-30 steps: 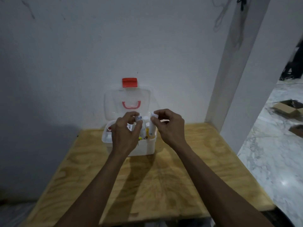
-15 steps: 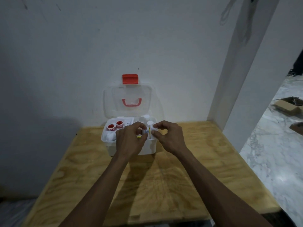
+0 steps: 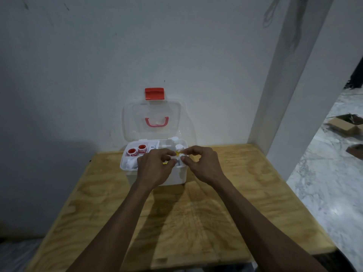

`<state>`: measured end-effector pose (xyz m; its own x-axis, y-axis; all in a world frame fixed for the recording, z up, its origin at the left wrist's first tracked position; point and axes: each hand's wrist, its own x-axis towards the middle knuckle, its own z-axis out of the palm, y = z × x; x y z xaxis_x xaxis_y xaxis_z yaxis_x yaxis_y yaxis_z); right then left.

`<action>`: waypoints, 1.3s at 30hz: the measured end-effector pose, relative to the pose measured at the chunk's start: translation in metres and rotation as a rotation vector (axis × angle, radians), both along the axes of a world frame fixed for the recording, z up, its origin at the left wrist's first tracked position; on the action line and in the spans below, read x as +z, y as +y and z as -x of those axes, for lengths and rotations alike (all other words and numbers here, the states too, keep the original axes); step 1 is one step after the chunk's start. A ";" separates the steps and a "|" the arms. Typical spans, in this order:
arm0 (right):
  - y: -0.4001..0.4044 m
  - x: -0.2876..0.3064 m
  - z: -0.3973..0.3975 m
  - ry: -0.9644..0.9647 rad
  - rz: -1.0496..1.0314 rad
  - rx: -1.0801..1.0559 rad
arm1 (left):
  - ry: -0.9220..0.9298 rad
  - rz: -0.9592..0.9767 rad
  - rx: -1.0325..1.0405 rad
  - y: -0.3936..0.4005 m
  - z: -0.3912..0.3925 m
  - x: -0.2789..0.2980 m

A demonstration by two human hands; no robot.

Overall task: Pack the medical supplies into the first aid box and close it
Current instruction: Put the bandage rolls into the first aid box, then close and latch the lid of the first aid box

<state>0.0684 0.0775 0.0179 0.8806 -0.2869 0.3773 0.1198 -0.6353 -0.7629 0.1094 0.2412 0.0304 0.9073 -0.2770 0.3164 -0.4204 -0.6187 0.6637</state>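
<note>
The white first aid box (image 3: 177, 176) stands at the back of the wooden table (image 3: 245, 203) with its clear lid (image 3: 133, 118) raised against the wall; the lid carries a red latch (image 3: 154, 93) and a red handle (image 3: 156, 122). Two red-and-white tape rolls (image 3: 137, 150) and a white bottle (image 3: 179, 147) sit inside. My left hand (image 3: 155, 169) and my right hand (image 3: 204, 165) hover over the box's front right part, fingertips pinched on small white items (image 3: 179, 159) just inside the rim. What those items are is hard to tell.
A white wall rises right behind the box, and a white pillar (image 3: 294, 95) stands at the table's back right corner. Open cardboard boxes (image 3: 345, 124) lie on the marble floor to the right.
Both hands have come down from above the box to its rim, lowering the small white items into it. The tape rolls, hidden before, now show.
</note>
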 end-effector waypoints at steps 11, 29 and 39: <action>0.000 -0.002 -0.001 0.003 -0.004 -0.002 | -0.011 0.019 0.006 0.000 0.004 0.003; 0.005 0.021 0.001 -0.037 -0.054 0.003 | -0.036 0.125 0.024 0.011 0.006 0.017; 0.011 0.077 -0.061 -0.119 -0.147 -0.075 | -0.173 0.261 0.254 0.053 -0.057 0.060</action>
